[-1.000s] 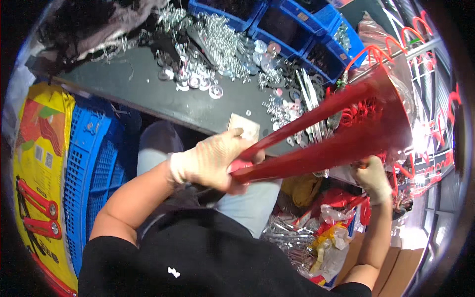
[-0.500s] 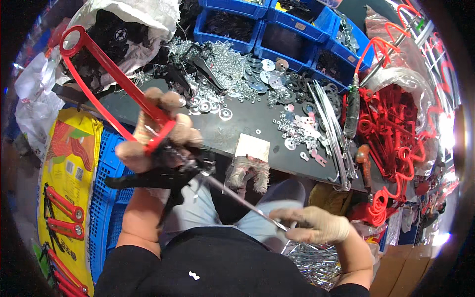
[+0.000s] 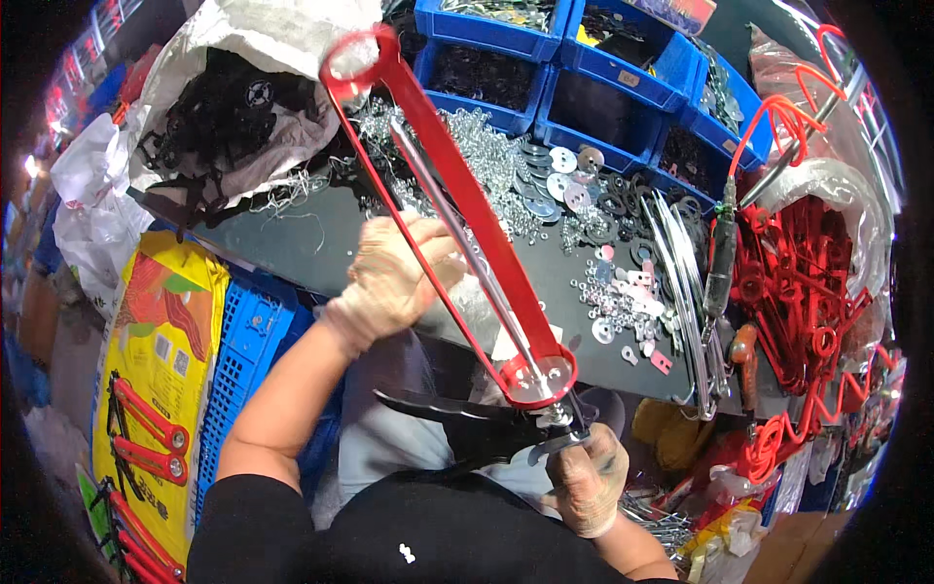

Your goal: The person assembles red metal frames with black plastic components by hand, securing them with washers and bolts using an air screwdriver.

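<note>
1. Hours are read from the middle of the view, 12 at the top. The caulking gun (image 3: 473, 209) lies slanted across the middle, its open front ring (image 3: 387, 41) toward 11 o'clock and its rear end toward 5, above the near edge of the dark worktable (image 3: 292, 243).
2. A steel rod (image 3: 428, 187) runs lengthwise between its red rails; the black handle (image 3: 457, 412), at 6 o'clock, points toward 9.
3. The left hand (image 3: 394, 273), in a pale glove, is just off the middle at 9 to 10 o'clock. Its fingers are curled behind the thinner rail; I cannot tell whether they grip the rod, the rail or neither.
4. The right hand (image 3: 592, 477), also gloved, is at 5 o'clock, its fingers closed around the gun's rear end, beside the handle.
5. On the worktable, small metal fittings (image 3: 486, 156) are heaped at 12 o'clock, round washers (image 3: 564, 170) between 1 and 2, and bent metal rods (image 3: 681, 292) at 3.
6. Blue parts bins (image 3: 623, 83) stand at 1 o'clock; beyond the rods at 3, red frames (image 3: 793, 292) fill a clear plastic bag (image 3: 861, 234).
7. A white sack (image 3: 282, 29) of black parts (image 3: 229, 107) sits at 10 o'clock; a yellow printed sack (image 3: 146, 341) and a blue crate (image 3: 229, 360) are between 8 and 9.
</note>
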`<state>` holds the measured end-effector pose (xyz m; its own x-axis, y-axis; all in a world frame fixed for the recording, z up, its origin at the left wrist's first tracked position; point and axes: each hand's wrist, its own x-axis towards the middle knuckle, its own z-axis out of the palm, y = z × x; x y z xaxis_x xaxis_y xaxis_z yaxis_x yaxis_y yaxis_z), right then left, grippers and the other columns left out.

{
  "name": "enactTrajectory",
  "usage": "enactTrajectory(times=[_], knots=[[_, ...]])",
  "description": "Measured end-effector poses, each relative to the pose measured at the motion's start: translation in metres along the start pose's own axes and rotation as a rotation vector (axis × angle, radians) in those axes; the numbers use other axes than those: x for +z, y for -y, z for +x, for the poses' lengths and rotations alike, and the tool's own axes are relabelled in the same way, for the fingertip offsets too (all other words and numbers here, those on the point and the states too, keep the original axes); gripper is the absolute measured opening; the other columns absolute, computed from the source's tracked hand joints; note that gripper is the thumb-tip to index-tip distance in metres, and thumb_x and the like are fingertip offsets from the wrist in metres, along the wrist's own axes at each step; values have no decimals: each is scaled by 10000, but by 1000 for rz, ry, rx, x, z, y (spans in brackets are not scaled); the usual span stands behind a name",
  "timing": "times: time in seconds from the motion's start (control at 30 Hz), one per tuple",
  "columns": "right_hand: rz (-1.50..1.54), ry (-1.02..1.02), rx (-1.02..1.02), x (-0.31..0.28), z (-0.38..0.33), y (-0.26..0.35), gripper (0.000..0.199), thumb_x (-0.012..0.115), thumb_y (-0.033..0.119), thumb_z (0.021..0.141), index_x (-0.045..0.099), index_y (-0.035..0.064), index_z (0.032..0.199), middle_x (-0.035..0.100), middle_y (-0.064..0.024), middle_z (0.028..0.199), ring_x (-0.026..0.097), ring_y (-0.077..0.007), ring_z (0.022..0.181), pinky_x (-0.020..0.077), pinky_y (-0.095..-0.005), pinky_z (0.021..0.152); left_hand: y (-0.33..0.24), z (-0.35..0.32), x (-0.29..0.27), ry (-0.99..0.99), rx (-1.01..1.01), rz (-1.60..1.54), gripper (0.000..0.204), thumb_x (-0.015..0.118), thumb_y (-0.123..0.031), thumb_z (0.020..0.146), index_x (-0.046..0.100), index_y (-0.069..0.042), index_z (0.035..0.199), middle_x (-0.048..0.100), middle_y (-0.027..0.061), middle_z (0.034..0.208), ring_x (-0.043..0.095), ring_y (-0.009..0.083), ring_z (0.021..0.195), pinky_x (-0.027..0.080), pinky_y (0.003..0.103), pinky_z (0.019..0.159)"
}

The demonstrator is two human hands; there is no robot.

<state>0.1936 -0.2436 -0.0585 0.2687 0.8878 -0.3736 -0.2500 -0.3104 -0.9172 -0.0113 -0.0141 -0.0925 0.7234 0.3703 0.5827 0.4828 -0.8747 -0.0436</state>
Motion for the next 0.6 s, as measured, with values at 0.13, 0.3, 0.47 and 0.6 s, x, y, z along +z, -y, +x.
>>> enactTrajectory(times=[0.13, 0.3, 0.47, 0.6], knots=[[-10, -63, 73, 8, 1, -1, 229, 653, 179, 798, 484, 37, 736, 479, 13, 604, 426, -68, 515, 339, -234, 462, 15, -3, 19, -94, -39, 210, 139, 638, -141, 669, 617, -106, 802, 590, 38, 792, 599, 234, 805, 457, 395, 730], [-103, -7, -8, 6, 4, -7, 244, 654, 210, 815, 489, 46, 740, 468, 17, 610, 420, -68, 515, 336, -223, 464, 22, 12, 25, -228, -183, -82, 140, 692, -171, 667, 600, -86, 728, 563, 72, 697, 573, 287, 719, 451, 406, 628], [-300, -74, -333, -2, 6, -30, 246, 648, 209, 829, 487, 43, 744, 453, 25, 574, 420, -60, 504, 334, -225, 451, 64, -10, 46, -1014, -956, -1091, 117, 698, -73, 760, 668, -14, 857, 659, 68, 796, 613, 164, 726, 494, 290, 663], [-143, -175, -320, 3, -4, -29, 210, 612, 127, 822, 473, 42, 689, 440, 25, 554, 403, -61, 493, 325, -226, 451, 16, 19, -16, -919, -495, -302, 59, 678, -94, 825, 682, -43, 853, 662, 98, 784, 627, 231, 713, 495, 323, 671]])
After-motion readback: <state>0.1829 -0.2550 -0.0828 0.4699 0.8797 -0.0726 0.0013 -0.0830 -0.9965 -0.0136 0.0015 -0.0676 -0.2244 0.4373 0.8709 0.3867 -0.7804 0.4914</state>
